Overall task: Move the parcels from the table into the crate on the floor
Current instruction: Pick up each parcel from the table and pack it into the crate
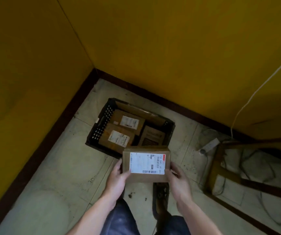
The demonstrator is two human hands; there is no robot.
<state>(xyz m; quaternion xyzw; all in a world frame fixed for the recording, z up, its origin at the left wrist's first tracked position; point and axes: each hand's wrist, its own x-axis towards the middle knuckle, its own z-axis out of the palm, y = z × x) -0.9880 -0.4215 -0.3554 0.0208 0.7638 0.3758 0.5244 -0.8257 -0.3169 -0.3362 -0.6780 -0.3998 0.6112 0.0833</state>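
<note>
Above the crate's (pixel 100 126) near rim, a labelled cardboard parcel (pixel 145 164) is being pinched between left grip (pixel 117 175) and right grip (pixel 178 177).

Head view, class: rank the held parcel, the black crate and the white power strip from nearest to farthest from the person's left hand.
1. Held parcel: gripped by the left hand.
2. Black crate: on the floor just beyond.
3. White power strip: far right, near the wooden frame.

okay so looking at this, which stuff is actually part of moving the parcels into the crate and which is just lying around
Part of the job:
- held parcel, in left hand and right hand
- black crate in the corner
- three parcels already inside it

Just lying about:
- white cable down the wall
- power strip on the floor
- wooden frame at right
</note>
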